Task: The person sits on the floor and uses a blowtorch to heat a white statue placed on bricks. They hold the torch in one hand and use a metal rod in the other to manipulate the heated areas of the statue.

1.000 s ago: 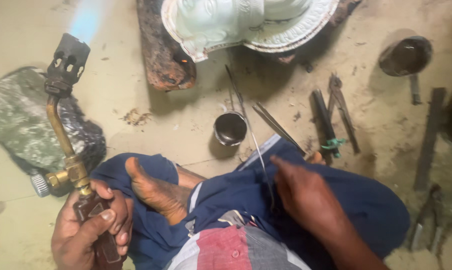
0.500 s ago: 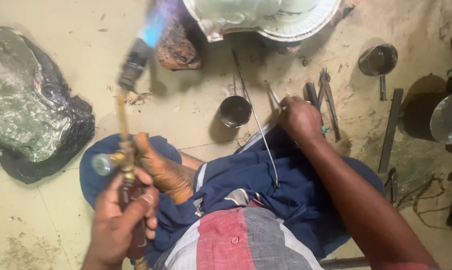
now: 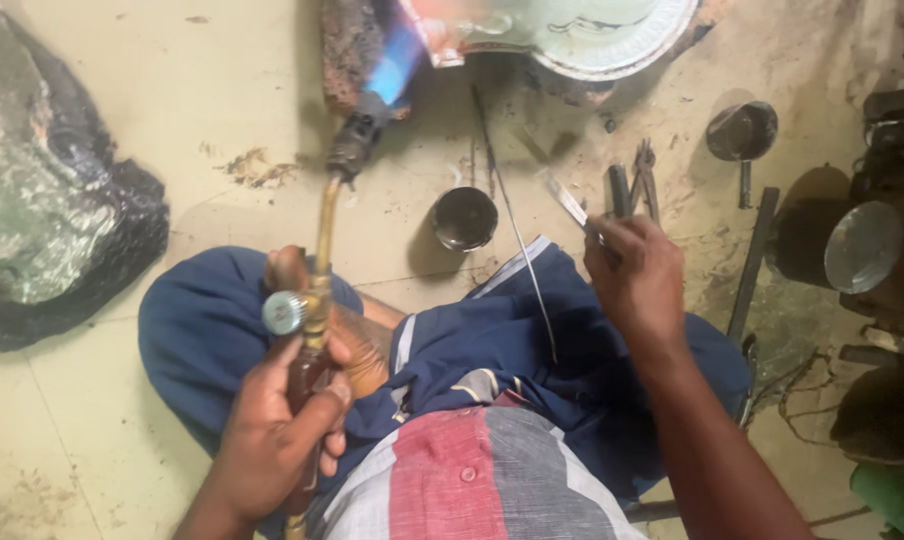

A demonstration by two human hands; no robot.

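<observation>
With the left hand (image 3: pixel 277 440) gripping the lit torch (image 3: pixel 324 250), whose blue flame (image 3: pixel 397 55) plays on the metal dish (image 3: pixel 612 40) at top centre, and the right hand (image 3: pixel 637 275) pinching tweezers (image 3: pixel 570 205), a wobble could scorch the knee (image 3: pixel 202 320).

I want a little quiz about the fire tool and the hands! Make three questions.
1. True or false: the torch burns with a blue flame.
2. Which hand holds the torch? A) left hand B) right hand
3. Fill in: the small dark ____ stands on the floor between the torch and the right hand.

Key: 1 true; 2 A; 3 cup. The right hand pinches thin metal tweezers.
</observation>
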